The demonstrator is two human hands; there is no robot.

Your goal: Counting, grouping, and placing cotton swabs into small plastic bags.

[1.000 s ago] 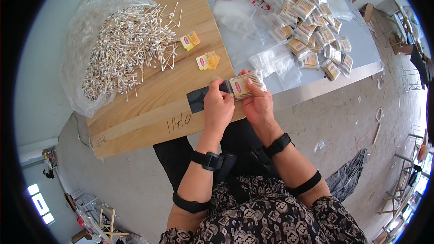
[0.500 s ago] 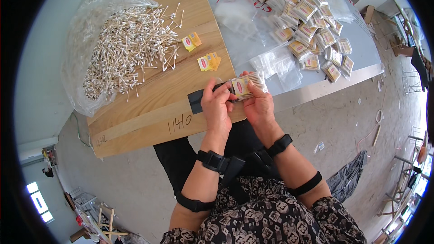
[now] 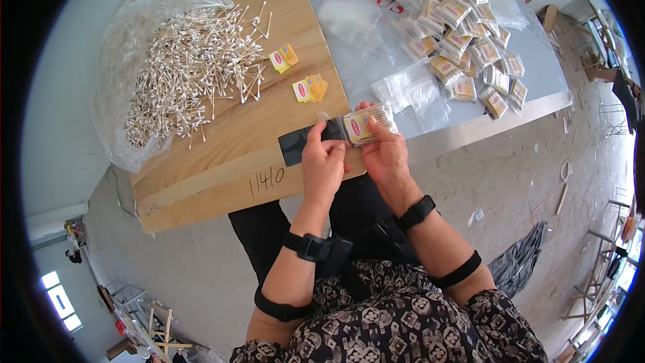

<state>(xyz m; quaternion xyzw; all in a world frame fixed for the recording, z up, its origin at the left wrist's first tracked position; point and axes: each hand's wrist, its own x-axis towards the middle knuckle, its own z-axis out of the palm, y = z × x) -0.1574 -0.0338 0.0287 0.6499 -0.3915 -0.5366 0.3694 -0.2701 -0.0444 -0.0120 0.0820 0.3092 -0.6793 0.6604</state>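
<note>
- At the near edge of a wooden board [image 3: 222, 161], a seated person holds a small clear packet of cotton swabs [image 3: 368, 121] between both hands, just above the board's right-hand corner.
- Left hand [image 3: 324, 165] is curled around the packet's left end, fingers pinched on the plastic flap there; right hand [image 3: 383, 151] grips the packet from below and behind, thumb across its face beside a yellow label with a red oval.
- Under the hands, a dark flat rectangle [image 3: 299, 144] lies on the board near its front edge; whether the left hand touches it cannot be told.
- Two small stacks of yellow label cards [image 3: 310, 89] and [image 3: 283, 58] sit on the board toward its middle, apart from each other.
- Loose cotton swabs [image 3: 195, 67] with wooden stems are heaped on an opened clear plastic bag [image 3: 134, 27] at the board's far left, some spilling toward the cards.
- To the right, on a grey tabletop [image 3: 537, 87], a pile of filled swab packets [image 3: 463, 33] spreads across the far right area, with empty clear sleeves [image 3: 416, 94] lying between that pile and the hands.
- Black bands circle both wrists and forearms; a patterned dark garment fills the bottom of the view.
</note>
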